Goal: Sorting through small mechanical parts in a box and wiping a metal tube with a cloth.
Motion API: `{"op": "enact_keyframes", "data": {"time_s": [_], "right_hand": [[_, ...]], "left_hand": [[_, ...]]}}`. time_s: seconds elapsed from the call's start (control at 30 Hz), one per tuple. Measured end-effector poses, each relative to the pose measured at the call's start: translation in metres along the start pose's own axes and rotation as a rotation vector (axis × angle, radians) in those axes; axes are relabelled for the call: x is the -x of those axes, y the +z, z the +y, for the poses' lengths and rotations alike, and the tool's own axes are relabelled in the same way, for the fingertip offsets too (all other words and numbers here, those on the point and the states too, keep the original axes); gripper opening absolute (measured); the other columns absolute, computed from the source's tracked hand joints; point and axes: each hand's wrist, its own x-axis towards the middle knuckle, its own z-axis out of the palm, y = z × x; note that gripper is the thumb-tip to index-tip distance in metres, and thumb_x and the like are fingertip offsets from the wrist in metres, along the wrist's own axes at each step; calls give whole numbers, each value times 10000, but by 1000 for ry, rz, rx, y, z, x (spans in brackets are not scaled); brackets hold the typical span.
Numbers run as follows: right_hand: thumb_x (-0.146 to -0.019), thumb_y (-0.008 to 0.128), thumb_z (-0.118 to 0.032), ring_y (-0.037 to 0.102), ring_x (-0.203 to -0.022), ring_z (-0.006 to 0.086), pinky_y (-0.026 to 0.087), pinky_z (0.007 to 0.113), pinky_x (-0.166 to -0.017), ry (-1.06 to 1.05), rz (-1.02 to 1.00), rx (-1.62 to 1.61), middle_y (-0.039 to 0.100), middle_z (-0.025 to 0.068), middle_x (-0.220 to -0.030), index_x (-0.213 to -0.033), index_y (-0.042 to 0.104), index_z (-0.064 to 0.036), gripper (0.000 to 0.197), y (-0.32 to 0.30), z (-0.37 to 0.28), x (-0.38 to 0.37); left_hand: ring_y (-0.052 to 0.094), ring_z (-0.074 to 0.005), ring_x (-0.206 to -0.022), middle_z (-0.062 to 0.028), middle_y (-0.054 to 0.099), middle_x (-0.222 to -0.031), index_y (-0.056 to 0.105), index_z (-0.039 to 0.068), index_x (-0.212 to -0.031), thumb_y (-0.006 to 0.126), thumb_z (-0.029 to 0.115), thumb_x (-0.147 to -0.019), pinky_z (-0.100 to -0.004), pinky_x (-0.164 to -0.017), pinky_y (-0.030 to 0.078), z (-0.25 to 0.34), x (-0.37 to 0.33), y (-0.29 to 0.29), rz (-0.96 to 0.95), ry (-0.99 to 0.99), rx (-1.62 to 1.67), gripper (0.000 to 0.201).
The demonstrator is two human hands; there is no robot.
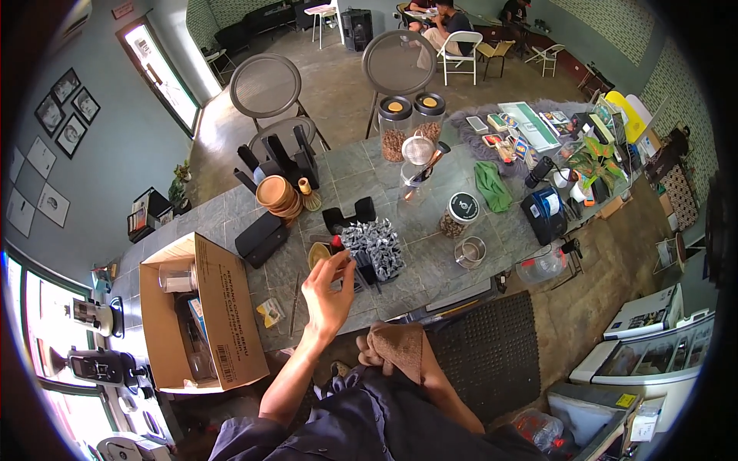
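Observation:
My left hand (327, 296) is raised over the counter's near edge, its fingers bent toward the thumb in a pinch. Whatever the fingertips hold, if anything, is too small to make out. Just beyond them are a small red-topped item (336, 241) and a yellowish bowl (318, 253). To their right sits a holder packed with grey-and-white packets (373, 244). Lower down, close to my body, a brown cloth (396, 347) covers most of my right hand (370, 352), which grips it.
An open cardboard box (244, 323) stands at the left. Stacked wooden bowls (278, 197), a black case (261, 238), a lidded jar (460, 215), a glass cup (470, 252) and a green cloth (493, 187) are on the counter. A black mat (492, 361) covers the floor nearby.

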Motion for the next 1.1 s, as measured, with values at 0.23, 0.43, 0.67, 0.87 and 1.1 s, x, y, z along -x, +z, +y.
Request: {"op": "enact_keyframes", "data": {"time_s": [0.23,0.43,0.67,0.87,1.1], "right_hand": [[-981,658,-239,516,-707,171,412,322,-700,52,-127,66,555,93,-838,-908,590,-17,244,-14,-8,-20],[-577,970,-654,485,-861,197,378,344,-713,-207,-400,249,516,79,-929,-908,604,-17,807,-5,-8,-23],[-548,968,-701,485,-904,209,395,344,-722,-64,-364,258,523,126,-963,-829,612,11,844,47,-5,-22],[-753,855,-540,546,-600,133,366,336,-513,-71,-135,924,545,-15,-725,-873,647,2,593,78,20,-22],[-880,736,-344,516,-547,207,398,380,-529,-968,-389,2201,558,-33,-724,-936,694,-114,240,85,5,-3]], "left_hand": [[777,-224,-796,-128,768,-947,748,15,-1062,799,-9,-880,-326,-712,607,-17,16,1,-73,87,-200,190],[787,-206,-852,-143,787,-977,765,-15,-1037,815,-82,-833,-312,-738,628,8,13,-17,97,64,-40,220],[753,-336,-982,-159,765,-1085,742,19,-1164,835,43,-841,-403,-864,607,-11,24,-20,-68,53,-130,337],[760,-318,-1027,-161,774,-1117,767,36,-1156,859,31,-813,-388,-899,599,30,35,-126,-93,-3,-76,356],[771,-256,-854,-143,780,-940,753,-6,-1113,789,-14,-862,-358,-784,600,-18,42,-302,182,-43,-343,253]]}}
